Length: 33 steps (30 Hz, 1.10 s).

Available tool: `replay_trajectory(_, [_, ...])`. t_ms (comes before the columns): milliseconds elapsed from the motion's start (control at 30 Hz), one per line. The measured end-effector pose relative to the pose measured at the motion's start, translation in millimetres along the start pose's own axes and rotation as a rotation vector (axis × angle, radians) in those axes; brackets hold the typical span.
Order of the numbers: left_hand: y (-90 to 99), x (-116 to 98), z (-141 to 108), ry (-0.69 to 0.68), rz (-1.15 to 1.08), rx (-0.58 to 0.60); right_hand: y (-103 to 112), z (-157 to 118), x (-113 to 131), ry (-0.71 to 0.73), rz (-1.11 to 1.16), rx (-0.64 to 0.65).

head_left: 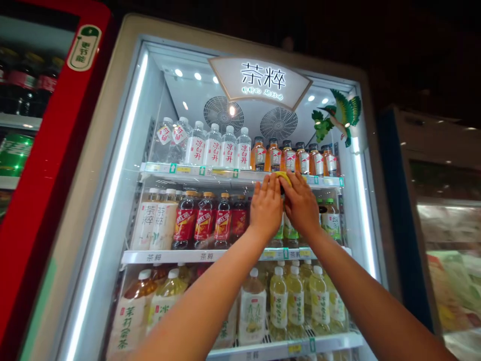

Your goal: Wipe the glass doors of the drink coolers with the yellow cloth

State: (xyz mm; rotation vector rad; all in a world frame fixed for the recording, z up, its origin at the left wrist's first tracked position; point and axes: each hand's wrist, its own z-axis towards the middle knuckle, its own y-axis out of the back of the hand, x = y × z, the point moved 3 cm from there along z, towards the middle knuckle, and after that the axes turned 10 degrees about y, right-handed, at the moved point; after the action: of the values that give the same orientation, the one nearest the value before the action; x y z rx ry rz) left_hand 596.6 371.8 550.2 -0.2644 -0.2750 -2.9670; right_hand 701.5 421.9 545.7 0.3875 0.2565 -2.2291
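Observation:
Both arms reach up to the glass door (240, 190) of a lit drinks fridge. My left hand (266, 206) lies flat on the glass, its fingers together and pointing up. Close beside it, my right hand (301, 204) presses a small piece of yellow cloth (284, 177) to the door. Only a strip of the cloth shows above the fingers; the rest is hidden under the hands. Behind the glass, the hands cover part of the upper shelf edge (244, 174) and some green-labelled bottles (333, 220).
Shelves behind the glass hold water bottles (213, 145), amber bottles (288, 156) and red-labelled bottles (223, 218). A fan-shaped sign (259, 82) and a green bird decoration (343, 115) sit higher up. A red fridge (63, 150) stands left, another lit cabinet (451, 225) right.

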Motion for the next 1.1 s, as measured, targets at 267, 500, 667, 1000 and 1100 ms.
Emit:
replay_trajectory(267, [-7.9,-6.6,-41.7,-0.221,0.007,-0.021,1.3,-57.5,17.4,-0.086,0.013,-0.072])
replay_trajectory(500, [12.2,40.7,-40.4,-0.201,0.068,-0.029,-9.6,-9.1,31.8,0.046,0.039,0.042])
replay_trajectory(667, [-3.4,-3.6,21.8,-0.06,0.023,-0.04,2.6,26.0,-26.0,0.008,0.037,-0.008])
replay_trajectory(1000, [-32.0,-68.4,-23.9,-0.227,-0.065,0.036,23.0,-74.8,-46.7,-0.194,-0.017,-0.072])
replay_trajectory(1100, [-25.9,-50.3,-40.7,-0.255,-0.039,0.024,22.8,-77.9,-32.3,-0.125,0.002,0.003])
